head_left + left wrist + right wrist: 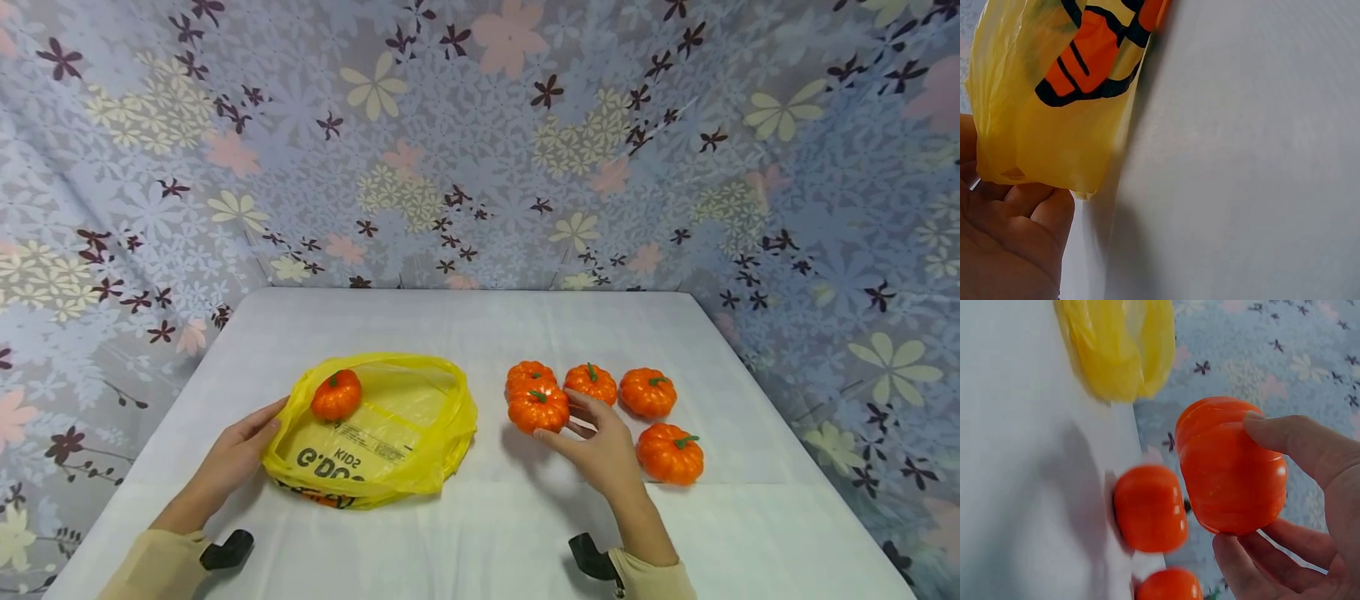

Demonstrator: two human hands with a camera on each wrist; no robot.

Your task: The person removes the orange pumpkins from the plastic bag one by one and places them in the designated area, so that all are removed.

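Note:
A yellow plastic bag point(450, 392) lies with its mouth spread wide on the left half of the table. Inside its left part sits one small orange toy pumpkin point(336, 395) with a green stem. My left hand point(238, 454) grips the bag's left side; in the left wrist view its fingers point(1047, 212) are curled at the bag's edge. Between thumb and fingers, my right hand point(600, 446) holds another toy pumpkin point(1232, 469) in the air, right of the bag. The held pumpkin point(538, 410) partly covers a pumpkin point(528, 372) standing behind it.
Beside and beyond my right hand stand more pumpkins: one at the back point(590, 385), one at the back right point(648, 393) and one nearer point(670, 454). A white cloth covers the table point(480, 533). Flowered fabric point(480, 167) hangs behind and at both sides.

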